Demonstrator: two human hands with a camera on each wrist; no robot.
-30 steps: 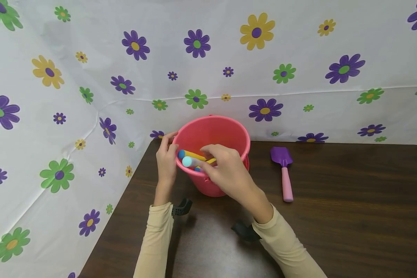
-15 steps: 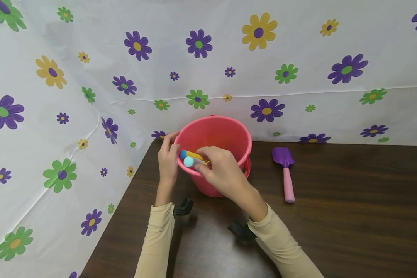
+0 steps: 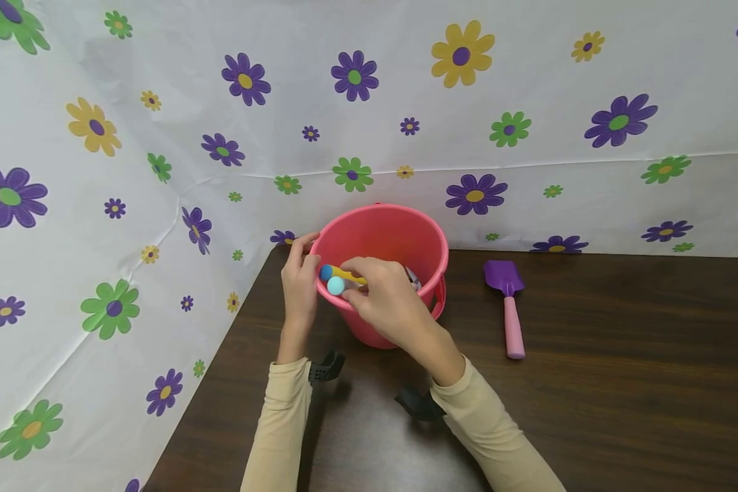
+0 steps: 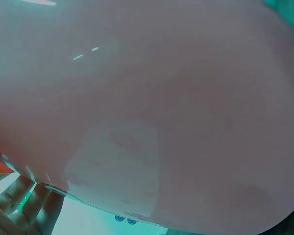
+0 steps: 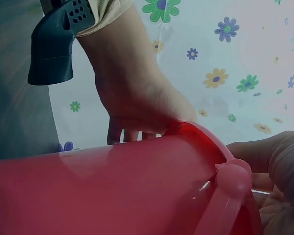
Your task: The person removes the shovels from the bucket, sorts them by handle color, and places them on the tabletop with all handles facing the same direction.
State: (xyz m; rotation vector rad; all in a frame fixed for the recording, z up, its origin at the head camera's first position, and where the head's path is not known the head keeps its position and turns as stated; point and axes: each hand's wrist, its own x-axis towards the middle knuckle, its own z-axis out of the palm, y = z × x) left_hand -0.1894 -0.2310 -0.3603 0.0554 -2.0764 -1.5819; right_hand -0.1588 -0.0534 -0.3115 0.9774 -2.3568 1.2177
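A pink bucket (image 3: 375,328) stands on the table. My left hand (image 3: 298,287) grips its left rim, thumb on top and fingers down the outer side; the right wrist view shows the same left hand (image 5: 137,88) beyond the bucket. Over the near rim, my right hand (image 3: 384,294) reaches inside and pinches a stick with a light-blue round end (image 3: 336,285). Next to it lies a yellow stick with a blue end (image 3: 344,275), close by my right fingertips. Most of both sticks is hidden by my hand. The left wrist view is mostly filled by the bucket wall (image 4: 210,122).
To the right of the bucket, a toy shovel (image 3: 512,324) with purple blade and pink handle lies on the dark wooden table (image 3: 621,355). A flower-patterned white sheet (image 3: 529,55) hangs behind and to the left. The bucket's handle (image 3: 439,297) hangs on its right side.
My right hand has shifted left, its fingers closing in over the light-blue-ended stick and covering more of it. The left hand keeps its grip on the rim.
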